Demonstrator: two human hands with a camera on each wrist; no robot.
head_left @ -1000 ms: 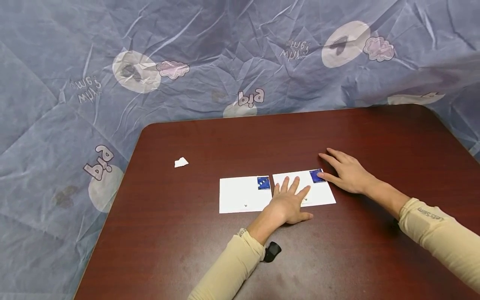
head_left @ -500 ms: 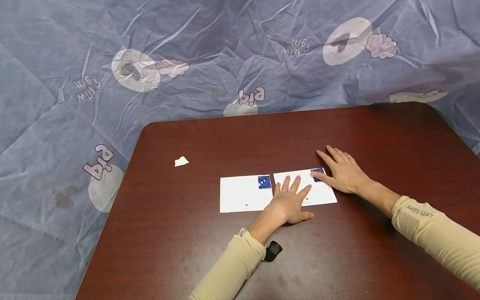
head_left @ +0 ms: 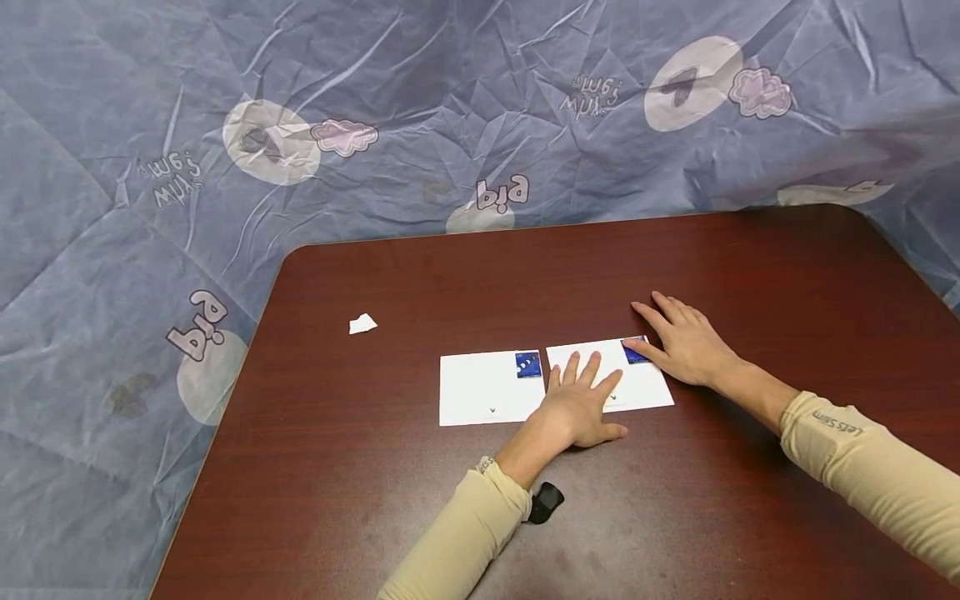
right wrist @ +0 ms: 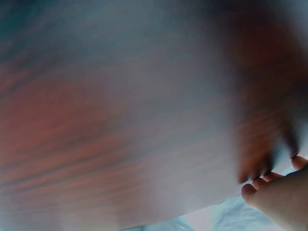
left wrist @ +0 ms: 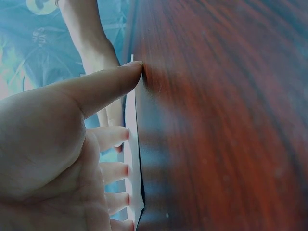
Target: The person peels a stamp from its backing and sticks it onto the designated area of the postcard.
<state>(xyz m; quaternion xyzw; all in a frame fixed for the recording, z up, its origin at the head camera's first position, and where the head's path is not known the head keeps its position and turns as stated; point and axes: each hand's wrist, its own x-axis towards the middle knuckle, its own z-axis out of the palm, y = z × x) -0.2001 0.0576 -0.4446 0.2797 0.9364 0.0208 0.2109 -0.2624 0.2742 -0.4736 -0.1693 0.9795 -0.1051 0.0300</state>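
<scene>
In the head view my left hand [head_left: 576, 412] lies with spread, straight fingers across the right-hand white envelope [head_left: 651, 390], its fingertips touching the paper. The left wrist view has these fingertips on the envelope's edge [left wrist: 134, 163], with the thumb reaching the tabletop. My right hand [head_left: 693, 350] rests at the envelope's upper right corner, thumb laid over the blue stamp [head_left: 635, 357] and partly hiding it; its other fingers reach onto the table beyond. Beside it, to the left, is another white envelope [head_left: 480, 389] with a blue moon-phase stamp [head_left: 528, 365]. Neither hand grips anything.
A small torn scrap of white paper [head_left: 363, 323] lies at the far left of the dark red-brown table [head_left: 315, 467]. Behind the table hangs a blue-grey printed cloth [head_left: 420, 108]. A black strap piece [head_left: 547, 502] sticks out by the left wrist.
My right hand has shifted slightly left, bringing its thumb farther across the stamp. It has stayed nearly still over the last half second. The left hand keeps its place.
</scene>
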